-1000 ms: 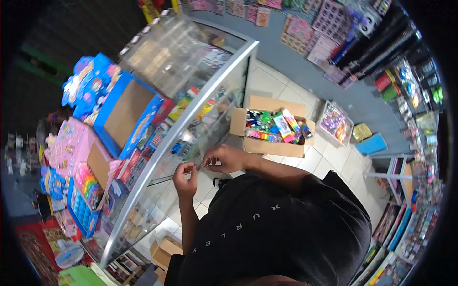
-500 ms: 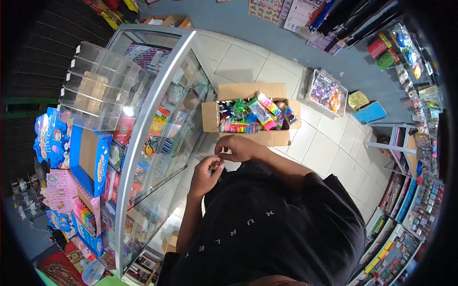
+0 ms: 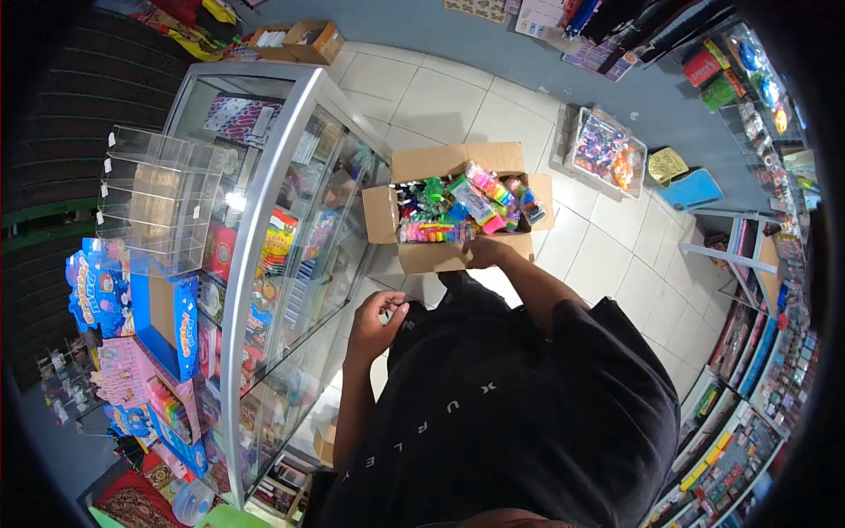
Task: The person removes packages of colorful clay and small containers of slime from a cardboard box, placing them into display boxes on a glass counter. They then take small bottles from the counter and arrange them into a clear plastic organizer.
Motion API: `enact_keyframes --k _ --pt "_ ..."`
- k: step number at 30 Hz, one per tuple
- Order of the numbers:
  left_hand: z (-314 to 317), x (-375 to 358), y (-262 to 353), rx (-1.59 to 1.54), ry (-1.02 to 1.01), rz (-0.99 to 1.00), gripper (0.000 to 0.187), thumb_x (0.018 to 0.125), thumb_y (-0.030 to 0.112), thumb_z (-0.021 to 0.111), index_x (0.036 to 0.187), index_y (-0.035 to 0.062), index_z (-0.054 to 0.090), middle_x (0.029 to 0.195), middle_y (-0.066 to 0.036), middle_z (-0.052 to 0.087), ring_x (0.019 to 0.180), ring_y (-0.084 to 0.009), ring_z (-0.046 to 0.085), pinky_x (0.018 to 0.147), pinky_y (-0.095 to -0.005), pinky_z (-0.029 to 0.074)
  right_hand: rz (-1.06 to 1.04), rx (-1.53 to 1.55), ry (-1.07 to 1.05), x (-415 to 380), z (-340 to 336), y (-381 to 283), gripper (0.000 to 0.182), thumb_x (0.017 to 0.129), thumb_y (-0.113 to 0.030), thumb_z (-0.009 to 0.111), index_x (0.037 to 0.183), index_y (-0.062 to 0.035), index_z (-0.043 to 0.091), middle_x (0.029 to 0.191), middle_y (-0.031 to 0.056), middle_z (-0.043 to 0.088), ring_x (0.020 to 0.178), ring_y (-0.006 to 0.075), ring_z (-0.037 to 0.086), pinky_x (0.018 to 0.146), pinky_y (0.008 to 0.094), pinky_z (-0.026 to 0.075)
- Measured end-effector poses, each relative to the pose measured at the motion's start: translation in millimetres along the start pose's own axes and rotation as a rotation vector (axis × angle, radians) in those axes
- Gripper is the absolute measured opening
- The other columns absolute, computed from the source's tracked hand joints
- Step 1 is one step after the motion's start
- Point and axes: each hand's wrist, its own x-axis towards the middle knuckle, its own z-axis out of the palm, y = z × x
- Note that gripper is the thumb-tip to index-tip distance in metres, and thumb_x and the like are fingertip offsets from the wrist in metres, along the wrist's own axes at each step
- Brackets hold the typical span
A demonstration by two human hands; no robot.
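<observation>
An open cardboard box (image 3: 431, 259) stands on the tiled floor in front of me, its flaps folded outward. It is packed with colourful small goods, among them a row of rainbow-coloured tubes (image 3: 431, 231) along the near side and a clear pack with a pink end (image 3: 475, 201). My right hand (image 3: 484, 253) is at the box's near edge, by the right end of that row; its fingertips are hard to make out against the goods. Nearer to my body, my left hand (image 3: 378, 319) is held in the air with curled fingers and the thumb drawn in. Whatever it may hold is hidden.
To the left stands a glass display case (image 3: 304, 211) with a metal frame, carrying a clear divided rack (image 3: 163, 198) and blue display boxes (image 3: 167, 317). A white basket (image 3: 607, 154) of small packs and a blue stool (image 3: 691, 189) are behind right. Stocked shelves (image 3: 731, 449) line the right.
My right hand has left my left hand and reached forward and right to the box's near edge. My left hand stays close to where it was. The view has shifted slightly.
</observation>
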Motion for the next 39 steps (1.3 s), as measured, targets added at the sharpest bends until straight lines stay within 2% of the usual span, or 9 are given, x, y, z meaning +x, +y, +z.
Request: enact_keyframes --k 4,7,9,16,19,20,27,34,39 --pt "-1 -5 -11 0.022 0.04 -0.065 0.026 0.088 0.016 0.074 0.11 0.0038 0.068 0.099 -0.009 0.071 0.084 -0.0164 0.067 0.077 -0.0345 0.052 0.01 0.038 0.52 5 -17 25 0.054 0.083 -0.027 0.071 0.131 -0.007 0.054 0.123 0.0297 0.055 0.108 0.0455 0.06 0.093 0.0506 0.052" --pt "0 -7 -9 0.016 0.056 -0.109 0.026 0.088 0.016 0.074 0.11 0.005 0.068 0.101 -0.008 0.071 0.084 -0.0159 0.067 0.078 -0.0357 0.052 0.115 0.134 0.814 -7 -69 6 0.056 0.079 -0.023 0.078 0.126 -0.0073 0.051 0.124 0.0269 0.052 0.111 0.0452 0.056 0.094 0.052 0.049" --pt "2 -8 -9 0.014 0.064 -0.115 0.026 0.088 0.016 0.074 0.111 0.0051 0.068 0.103 -0.008 0.071 0.083 -0.0161 0.067 0.079 -0.0359 0.052 0.209 -0.123 0.942 24 -62 48 0.062 0.076 -0.027 0.081 0.126 -0.0054 0.051 0.125 0.0244 0.053 0.118 0.0445 0.051 0.101 0.0522 0.043" --pt "4 -13 -3 0.002 0.081 -0.147 0.024 0.089 0.014 0.074 0.11 0.0045 0.067 0.106 -0.008 0.071 0.084 -0.0152 0.068 0.076 -0.033 0.052 0.442 0.219 0.758 36 -92 58 0.082 0.081 -0.046 0.077 0.14 -0.0007 0.041 0.132 0.0259 0.052 0.128 0.0444 0.046 0.104 0.0513 0.042" --pt "2 -15 -4 0.015 0.077 -0.18 0.023 0.089 0.014 0.074 0.109 0.0045 0.067 0.106 -0.008 0.072 0.084 -0.0153 0.068 0.076 -0.0324 0.052 0.49 0.019 0.62 56 -80 79 0.091 0.081 -0.055 0.074 0.144 0.0006 0.038 0.133 0.0273 0.052 0.128 0.0447 0.046 0.105 0.0526 0.041" --pt "2 -14 -2 0.013 0.08 -0.187 0.023 0.089 0.014 0.074 0.109 0.0047 0.067 0.105 -0.008 0.072 0.084 -0.0156 0.068 0.076 -0.0331 0.052 0.473 -0.079 0.747 60 -74 81 0.09 0.076 -0.055 0.077 0.141 -0.0046 0.042 0.122 0.0253 0.06 0.118 0.0423 0.054 0.1 0.0555 0.042" --pt "1 -3 0 0.026 0.091 -0.156 0.022 0.089 0.013 0.074 0.108 0.0053 0.068 0.104 -0.008 0.072 0.083 -0.0162 0.068 0.077 -0.0341 0.053 0.525 -0.037 0.732 59 -79 75 0.074 0.075 -0.053 0.079 0.127 -0.005 0.056 0.124 0.0247 0.058 0.122 0.0421 0.051 0.105 0.0526 0.04" --pt "5 6 2 0.02 0.046 -0.166 0.022 0.088 0.012 0.074 0.108 0.0055 0.068 0.101 -0.008 0.071 0.084 -0.0169 0.067 0.077 -0.0349 0.053 0.568 0.284 0.583 43 -86 63 0.092 0.074 -0.065 0.073 0.137 -0.0049 0.043 0.132 0.025 0.054 0.129 0.0416 0.048 0.108 0.0519 0.038" --pt "9 7 -3 0.038 0.023 -0.148 0.024 0.088 0.014 0.074 0.109 0.005 0.068 0.099 -0.009 0.071 0.084 -0.0177 0.067 0.078 -0.0346 0.052 0.622 0.009 0.554 51 -86 62 0.088 0.076 -0.059 0.073 0.139 -0.004 0.044 0.133 0.0258 0.053 0.132 0.0424 0.046 0.107 0.0523 0.041"
